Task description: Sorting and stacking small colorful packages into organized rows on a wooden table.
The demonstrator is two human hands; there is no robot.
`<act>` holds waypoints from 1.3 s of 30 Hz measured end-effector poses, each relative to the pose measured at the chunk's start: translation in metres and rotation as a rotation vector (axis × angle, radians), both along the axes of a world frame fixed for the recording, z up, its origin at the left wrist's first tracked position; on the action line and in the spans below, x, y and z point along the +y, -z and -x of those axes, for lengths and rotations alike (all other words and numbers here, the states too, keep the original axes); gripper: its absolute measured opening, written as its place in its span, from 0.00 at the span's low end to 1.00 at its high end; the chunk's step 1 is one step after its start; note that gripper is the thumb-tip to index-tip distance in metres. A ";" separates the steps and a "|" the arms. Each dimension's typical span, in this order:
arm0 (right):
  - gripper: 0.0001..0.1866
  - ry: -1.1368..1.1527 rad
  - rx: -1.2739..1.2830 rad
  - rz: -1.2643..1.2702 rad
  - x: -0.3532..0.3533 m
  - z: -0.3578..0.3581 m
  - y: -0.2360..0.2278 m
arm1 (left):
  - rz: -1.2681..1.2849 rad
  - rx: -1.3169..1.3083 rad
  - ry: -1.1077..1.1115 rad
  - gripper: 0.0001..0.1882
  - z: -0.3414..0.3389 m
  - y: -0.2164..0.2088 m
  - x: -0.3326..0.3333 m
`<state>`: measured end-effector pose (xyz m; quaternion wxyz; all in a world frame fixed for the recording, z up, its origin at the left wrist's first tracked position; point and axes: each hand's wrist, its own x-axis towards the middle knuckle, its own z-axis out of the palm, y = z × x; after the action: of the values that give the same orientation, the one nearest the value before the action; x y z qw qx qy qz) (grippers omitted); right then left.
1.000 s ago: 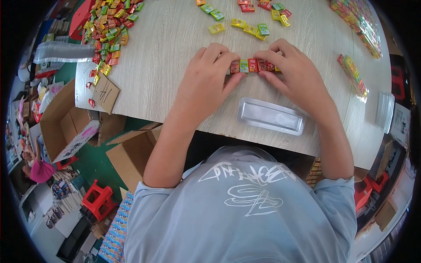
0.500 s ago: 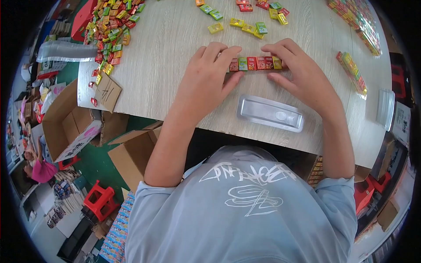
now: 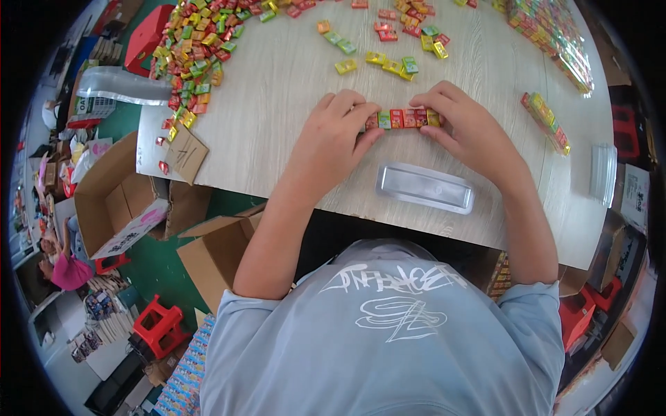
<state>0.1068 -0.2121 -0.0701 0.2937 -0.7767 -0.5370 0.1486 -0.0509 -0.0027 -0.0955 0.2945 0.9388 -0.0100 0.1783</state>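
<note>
Packets in a short row (image 3: pixel 402 118), small and brightly coloured in red, green, orange and yellow, lie side by side on the pale wooden table (image 3: pixel 277 125), and I have them pressed between my two hands. My left hand (image 3: pixel 333 135) closes in on the row's left end, fingers curled over the top and thumb pushed against the first packet. My right hand (image 3: pixel 468 128) meets the right end the same way, fingertips (image 3: pixel 433 104) bent down onto the last yellow packet, so the row sits squeezed from both sides, squarely between the hands and just ahead of my body.

Just on my side of the row, near but not touching it, lies a clear plastic tray (image 3: pixel 425 188), long and shallow, close to the table's near edge. Loose packets (image 3: pixel 392 66) are scattered farther out beyond my knuckles. A big heap of the same packets (image 3: pixel 194 48) covers the table's far left, and a filled strip (image 3: pixel 546 123) rests well to the right of my right hand, with more stacked strips (image 3: pixel 551 35) at the far right. A second clear tray (image 3: pixel 602 175) sits at the right rim. Open cardboard boxes (image 3: pixel 125 201) stand on the green floor at my left.
</note>
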 end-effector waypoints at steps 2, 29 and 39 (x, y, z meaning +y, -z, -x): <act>0.18 0.000 0.016 0.012 -0.002 0.002 -0.006 | 0.039 -0.041 0.005 0.16 0.002 -0.002 -0.001; 0.20 0.316 -0.050 -0.034 -0.087 0.107 -0.020 | -0.218 0.051 0.205 0.30 0.060 -0.014 -0.048; 0.23 0.370 -0.306 -0.098 -0.096 0.127 0.010 | -0.170 0.035 0.191 0.30 0.063 -0.007 -0.044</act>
<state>-0.0201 -0.3085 -0.0799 0.2685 -0.8601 -0.4304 -0.0537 -0.1140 -0.0466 -0.0885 0.2297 0.9581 -0.1093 0.1313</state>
